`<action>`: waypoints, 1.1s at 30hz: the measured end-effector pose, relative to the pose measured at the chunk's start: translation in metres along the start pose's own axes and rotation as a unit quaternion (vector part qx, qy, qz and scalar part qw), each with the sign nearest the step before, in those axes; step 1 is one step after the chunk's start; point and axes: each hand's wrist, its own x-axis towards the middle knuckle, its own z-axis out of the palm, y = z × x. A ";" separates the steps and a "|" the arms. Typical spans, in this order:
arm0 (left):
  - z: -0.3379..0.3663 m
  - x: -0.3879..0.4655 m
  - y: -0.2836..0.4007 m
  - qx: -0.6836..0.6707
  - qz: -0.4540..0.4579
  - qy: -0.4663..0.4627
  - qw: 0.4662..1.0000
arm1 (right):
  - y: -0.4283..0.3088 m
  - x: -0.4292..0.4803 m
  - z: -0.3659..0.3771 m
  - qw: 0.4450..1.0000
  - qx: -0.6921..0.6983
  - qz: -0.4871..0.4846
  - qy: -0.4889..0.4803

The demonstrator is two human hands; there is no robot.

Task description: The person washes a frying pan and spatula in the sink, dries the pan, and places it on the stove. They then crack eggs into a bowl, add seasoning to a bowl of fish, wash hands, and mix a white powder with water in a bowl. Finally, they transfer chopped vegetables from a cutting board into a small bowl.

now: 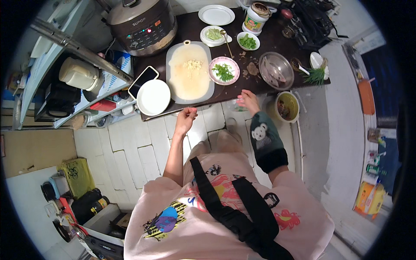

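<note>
My left hand is in front of the counter's edge, below the cutting board, with its fingers curled together and nothing visible in them. Chopped garlic lies on the board. My right hand hovers at the counter edge, its fingers partly apart and apparently bare; a sleeve cover with a bear patch is on that forearm. Nearest to it are a pink-rimmed plate of chopped green herbs and a steel bowl holding what looks like fish. An empty-looking white bowl stands left of the board.
On the dark counter are an electric pressure cooker, a phone, a white plate, a small bowl of greens, a jar and scallions. A waste bucket stands right of my right hand. Shelves flank the left.
</note>
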 end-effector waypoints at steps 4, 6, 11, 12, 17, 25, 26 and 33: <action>0.016 0.028 0.009 -0.006 -0.039 0.055 0.998 | -0.022 0.071 0.026 0.997 0.027 0.071 0.014; 0.026 0.049 0.016 -0.033 -0.053 0.077 0.995 | -0.025 0.093 0.028 0.998 0.019 0.064 0.003; 0.064 0.104 0.012 -0.022 -0.055 0.141 0.988 | -0.017 0.105 0.017 0.999 -0.007 0.022 -0.031; 0.071 0.114 0.010 0.006 -0.044 0.154 0.987 | -0.017 0.103 0.013 0.998 -0.060 -0.016 -0.017; 0.103 0.138 0.001 0.128 -0.049 0.163 0.977 | -0.043 0.095 -0.003 0.989 -0.146 0.008 -0.015; 0.115 0.142 0.027 0.182 -0.066 0.113 0.975 | -0.144 0.146 0.009 0.858 -0.473 -0.200 -0.003; 0.116 0.143 0.030 0.207 -0.064 0.108 0.970 | -0.152 0.165 0.020 0.851 -0.485 -0.202 0.009; 0.112 0.151 0.039 0.201 -0.068 0.031 0.977 | -0.148 0.241 0.058 0.819 -0.567 -0.083 -0.004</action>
